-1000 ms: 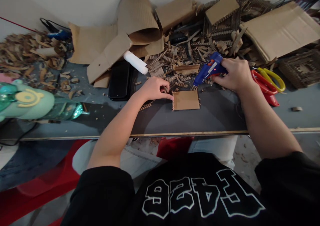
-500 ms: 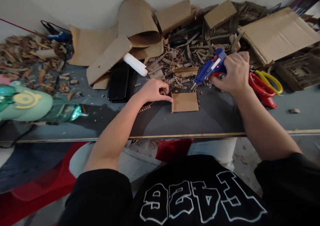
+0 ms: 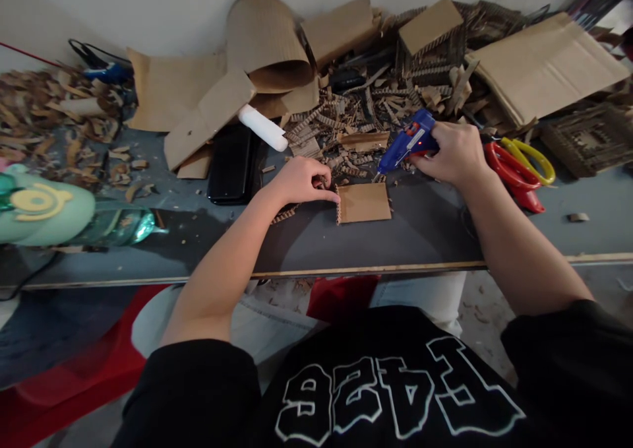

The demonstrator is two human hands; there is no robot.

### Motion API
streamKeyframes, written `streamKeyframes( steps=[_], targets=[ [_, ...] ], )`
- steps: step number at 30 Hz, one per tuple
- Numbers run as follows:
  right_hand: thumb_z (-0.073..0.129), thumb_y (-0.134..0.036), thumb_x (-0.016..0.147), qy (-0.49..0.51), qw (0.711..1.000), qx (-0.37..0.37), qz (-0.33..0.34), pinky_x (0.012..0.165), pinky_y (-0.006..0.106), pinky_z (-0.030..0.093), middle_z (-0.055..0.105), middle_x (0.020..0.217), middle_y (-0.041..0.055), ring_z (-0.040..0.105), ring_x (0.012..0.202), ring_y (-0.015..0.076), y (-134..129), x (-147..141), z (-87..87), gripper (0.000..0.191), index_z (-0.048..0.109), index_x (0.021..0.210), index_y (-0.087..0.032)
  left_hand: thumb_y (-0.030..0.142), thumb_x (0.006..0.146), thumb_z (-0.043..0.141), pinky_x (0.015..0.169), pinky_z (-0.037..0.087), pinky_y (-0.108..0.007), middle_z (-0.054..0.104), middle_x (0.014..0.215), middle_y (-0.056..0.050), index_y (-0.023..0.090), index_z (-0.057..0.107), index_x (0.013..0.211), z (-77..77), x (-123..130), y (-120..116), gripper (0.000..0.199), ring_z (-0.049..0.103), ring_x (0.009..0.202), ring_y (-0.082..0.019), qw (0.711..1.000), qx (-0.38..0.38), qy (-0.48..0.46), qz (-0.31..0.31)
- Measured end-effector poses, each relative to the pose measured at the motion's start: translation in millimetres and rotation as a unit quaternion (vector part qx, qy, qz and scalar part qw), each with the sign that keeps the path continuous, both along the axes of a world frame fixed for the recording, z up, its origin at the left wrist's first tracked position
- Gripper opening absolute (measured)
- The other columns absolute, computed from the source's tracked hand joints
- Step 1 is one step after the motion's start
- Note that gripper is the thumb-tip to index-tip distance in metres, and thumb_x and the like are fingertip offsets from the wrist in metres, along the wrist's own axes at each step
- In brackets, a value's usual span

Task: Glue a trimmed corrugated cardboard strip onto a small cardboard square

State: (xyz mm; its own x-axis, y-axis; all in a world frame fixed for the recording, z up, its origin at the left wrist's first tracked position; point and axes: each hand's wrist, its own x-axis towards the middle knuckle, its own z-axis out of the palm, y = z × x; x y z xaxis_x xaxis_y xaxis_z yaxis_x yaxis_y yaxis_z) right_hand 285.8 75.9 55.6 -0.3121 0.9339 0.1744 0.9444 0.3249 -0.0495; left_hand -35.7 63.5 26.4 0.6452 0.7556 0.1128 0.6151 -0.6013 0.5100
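Note:
A small rectangular cardboard piece [image 3: 366,202] lies flat near the table's front edge, with a corrugated strip along its left side. My left hand [image 3: 304,181] is closed at that left side, thumb touching the strip; the curled fingers hold a bit of corrugated strip, partly hidden. In my right hand [image 3: 455,150] is a blue glue gun [image 3: 408,146], its orange-red light lit and its nozzle pointing down just above the top edge of the cardboard piece. Loose corrugated strips [image 3: 363,142] lie behind it.
Red and yellow scissors [image 3: 519,164] lie right of my right hand. A black phone [image 3: 231,164], a white roll [image 3: 263,128] and a green bottle [image 3: 119,222] are on the left. Cardboard sheets [image 3: 548,68] and a curved cardboard tube [image 3: 267,39] stand behind.
My right hand has moved slightly left and down with the glue gun, bringing the nozzle closer to the cardboard's top edge. My left hand stays in place; the view has shifted slightly.

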Motion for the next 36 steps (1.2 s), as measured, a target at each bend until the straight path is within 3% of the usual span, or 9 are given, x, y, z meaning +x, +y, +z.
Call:
streamKeyframes(
  steps=[11,36],
  targets=[
    [0.058,-0.034,0.079,-0.058,0.998,-0.023,-0.029,0.072,0.036,0.035,0.073,0.1,0.0201,0.069,0.097,0.0338,2.9,1.2,4.5,0.022,0.06,0.09,-0.015,0.068,0.074,0.077,0.06,0.034,-0.026,0.057,0.058,0.002,0.019,0.067,0.069,0.6,-0.3,-0.2,0.05,0.053,0.057,-0.013,1.0,0.001,0.015,0.005],
    [0.058,-0.032,0.082,-0.076,0.997,-0.02,-0.025,0.07,0.035,0.035,0.074,0.1,0.02,0.069,0.094,0.0302,6.5,5.7,3.4,0.027,0.068,0.094,-0.01,0.067,0.074,0.079,0.061,0.036,-0.026,0.059,0.06,0.001,0.019,0.066,0.069,0.8,-0.4,-0.4,0.05,0.055,0.059,-0.013,1.0,-0.001,0.022,0.004]
  ],
)
